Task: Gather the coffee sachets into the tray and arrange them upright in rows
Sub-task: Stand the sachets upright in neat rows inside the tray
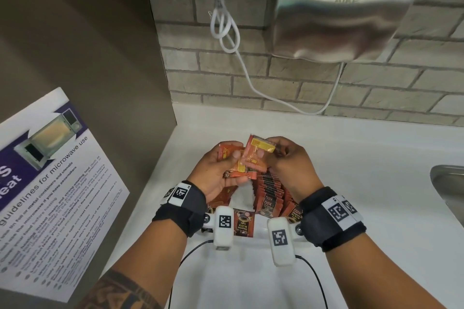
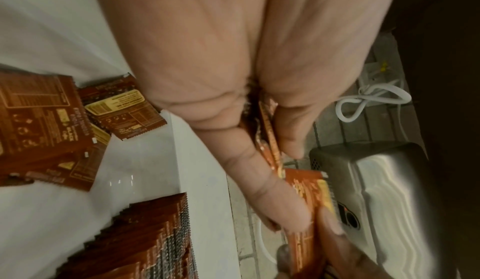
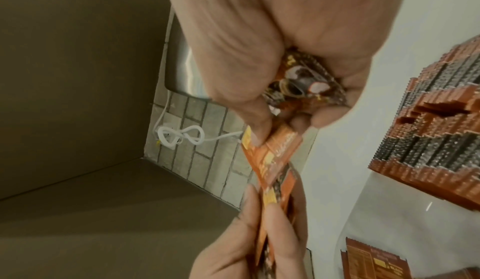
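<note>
Both hands are raised over the white tray (image 1: 247,195) and hold a small bunch of orange-brown coffee sachets (image 1: 244,162) between them. My left hand (image 1: 232,158) grips several sachets (image 2: 270,133) between thumb and fingers. My right hand (image 1: 278,152) pinches the upper sachets (image 1: 261,145), with another sachet (image 3: 303,84) curled in its palm. In the tray, a dense row of upright sachets (image 1: 270,189) stands on the right side under the right hand. Loose sachets (image 2: 39,123) lie flat on the left, and one (image 1: 244,223) lies near the front.
The tray sits on a white counter (image 1: 351,158) in a corner. A brown panel with a microwave poster (image 1: 50,183) stands on the left. On the brick wall hang a steel hand dryer (image 1: 346,12) and a white cable (image 1: 226,27). A sink (image 1: 449,190) is at right.
</note>
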`<state>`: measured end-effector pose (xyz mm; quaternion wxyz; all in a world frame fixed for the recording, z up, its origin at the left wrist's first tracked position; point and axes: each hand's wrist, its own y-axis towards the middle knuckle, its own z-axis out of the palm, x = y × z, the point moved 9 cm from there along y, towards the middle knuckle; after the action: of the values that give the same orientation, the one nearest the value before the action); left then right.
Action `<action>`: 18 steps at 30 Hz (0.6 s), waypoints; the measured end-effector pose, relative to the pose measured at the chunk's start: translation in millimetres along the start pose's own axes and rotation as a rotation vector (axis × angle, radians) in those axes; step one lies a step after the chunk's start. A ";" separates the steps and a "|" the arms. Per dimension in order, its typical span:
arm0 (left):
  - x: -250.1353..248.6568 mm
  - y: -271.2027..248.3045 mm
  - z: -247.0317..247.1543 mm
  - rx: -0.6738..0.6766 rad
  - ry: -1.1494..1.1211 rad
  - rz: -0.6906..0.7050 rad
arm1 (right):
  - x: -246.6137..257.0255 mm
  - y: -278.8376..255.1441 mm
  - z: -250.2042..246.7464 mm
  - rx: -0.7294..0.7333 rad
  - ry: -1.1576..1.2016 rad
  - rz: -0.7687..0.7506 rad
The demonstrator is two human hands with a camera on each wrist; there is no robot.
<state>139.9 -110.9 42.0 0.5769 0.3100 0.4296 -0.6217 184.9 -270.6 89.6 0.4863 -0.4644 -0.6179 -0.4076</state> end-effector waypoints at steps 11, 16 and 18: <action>-4.1 6.6 -3.5 -0.025 -0.005 0.023 | 9.4 -10.7 6.5 -0.029 -0.287 -0.224; -9.1 6.9 -5.2 -0.062 0.057 0.084 | -15.6 -3.6 -2.0 -0.043 -0.015 0.035; -10.3 5.3 -0.2 -0.035 0.070 0.095 | -26.2 -4.3 -1.1 -0.043 0.123 0.152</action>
<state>146.6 -105.9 50.1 0.5954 0.3416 0.4451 -0.5750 183.4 -277.3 64.0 0.5428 -0.4944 -0.5407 -0.4105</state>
